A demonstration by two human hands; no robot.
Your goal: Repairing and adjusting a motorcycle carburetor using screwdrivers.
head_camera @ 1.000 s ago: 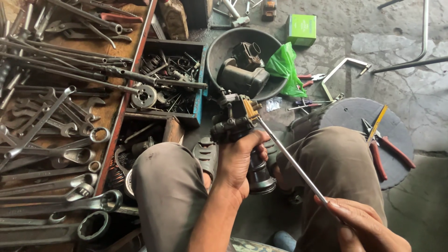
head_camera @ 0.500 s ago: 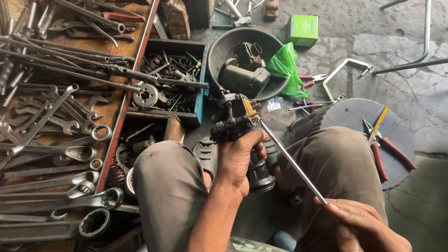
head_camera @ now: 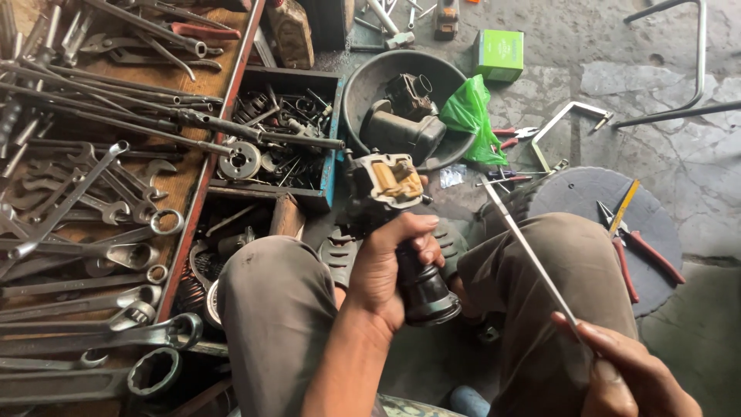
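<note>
Left hand (head_camera: 394, 266): fingers (head_camera: 423, 241) wrapped fully around the dark cylindrical body of a small motor assembly (head_camera: 401, 232), thumb on the near side, so that the part is held upright between the knees; its tan, open upper end faces the camera and its black ribbed lower end projects below the palm. Right hand (head_camera: 629, 371): at the lower right corner of the view, fingers pinched shut on the near end of a thin metal rod (head_camera: 529, 251). The rod slants up and to the left over the right knee; its far tip lies just beside the top of the motor assembly, and contact between them cannot be told.

Surroundings: both knees, in grey trousers (head_camera: 285, 309), frame the held part. On the concrete floor (head_camera: 679, 154) beyond it stands a round black basin (head_camera: 363, 85) holding dark engine parts, with a crumpled green plastic bag (head_camera: 472, 116) at its right rim and a small green box (head_camera: 499, 54) further off. Right of the knees lies a dark round mat (head_camera: 587, 197) bearing red-handled pliers (head_camera: 644, 255) and a yellow-handled tool (head_camera: 622, 207). Left of the basin, a blue-edged tray (head_camera: 328, 174) holds small parts. Along the left edge, a red-framed wooden board (head_camera: 189, 181) carries many spanners (head_camera: 93, 255) and long bars.
</note>
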